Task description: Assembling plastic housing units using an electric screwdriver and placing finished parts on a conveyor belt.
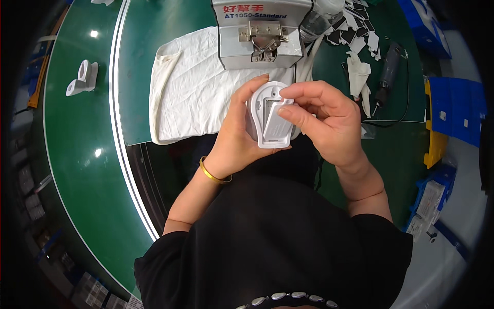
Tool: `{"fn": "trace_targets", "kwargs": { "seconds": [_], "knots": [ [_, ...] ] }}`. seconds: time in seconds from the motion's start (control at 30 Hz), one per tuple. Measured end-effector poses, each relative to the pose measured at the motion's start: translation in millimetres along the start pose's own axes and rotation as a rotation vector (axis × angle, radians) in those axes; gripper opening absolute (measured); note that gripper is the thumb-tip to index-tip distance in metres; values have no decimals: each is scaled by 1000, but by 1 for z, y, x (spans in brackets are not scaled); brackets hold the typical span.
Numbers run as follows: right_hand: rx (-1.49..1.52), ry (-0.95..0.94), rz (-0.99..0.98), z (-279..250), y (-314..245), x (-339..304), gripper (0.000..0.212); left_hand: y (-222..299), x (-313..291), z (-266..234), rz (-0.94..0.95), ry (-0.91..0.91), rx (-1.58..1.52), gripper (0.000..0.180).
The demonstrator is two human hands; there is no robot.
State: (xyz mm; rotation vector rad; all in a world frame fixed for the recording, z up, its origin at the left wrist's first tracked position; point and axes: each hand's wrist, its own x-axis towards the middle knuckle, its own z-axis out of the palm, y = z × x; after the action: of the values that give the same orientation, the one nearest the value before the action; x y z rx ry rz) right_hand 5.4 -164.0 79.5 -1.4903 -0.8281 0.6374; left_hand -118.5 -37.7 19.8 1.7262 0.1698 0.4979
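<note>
My left hand [232, 135] is wrapped round a small white plastic device [260, 135], rounded at its far end and narrower at its near end. Its back faces up, showing a recessed battery compartment at the far part. A white battery cover [278, 123] lies askew over this recess, partly across it. My right hand [334, 121] pinches the cover's upper right corner between thumb and forefinger. What lies deeper in the compartment is mostly hidden by the cover and fingers.
Beyond my hands stands a grey machine [262, 49] on a white cloth [190, 90]. A power screwdriver [389, 72] and scattered black and white pieces [355, 26] lie to the right. Blue bins [455, 110] line the right side. Another white device [83, 78] rests on the green surface at left.
</note>
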Motion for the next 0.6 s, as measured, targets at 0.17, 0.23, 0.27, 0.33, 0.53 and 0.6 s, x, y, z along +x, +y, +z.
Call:
{"fn": "trace_targets", "kwargs": {
  "seconds": [0.17,0.23,0.27,0.33,0.53,0.6],
  "knots": [
    [-58,-22,75,12,-5,-1,19,-7,-6,-8,27,2,2,99],
    [-1,12,114,17,-5,-2,18,-9,-7,-11,28,-9,9,99],
    [-6,10,114,18,-7,-2,18,-9,-7,-12,24,-20,22,100],
    [-29,27,164,21,-13,-2,23,-10,-9,-13,6,-27,-15,100],
    [16,64,149,28,-10,-4,22,-16,-12,-17,13,-35,-76,99],
    [35,61,154,27,-11,-4,22,-16,-13,-16,14,-32,-84,99]
  ]
}}
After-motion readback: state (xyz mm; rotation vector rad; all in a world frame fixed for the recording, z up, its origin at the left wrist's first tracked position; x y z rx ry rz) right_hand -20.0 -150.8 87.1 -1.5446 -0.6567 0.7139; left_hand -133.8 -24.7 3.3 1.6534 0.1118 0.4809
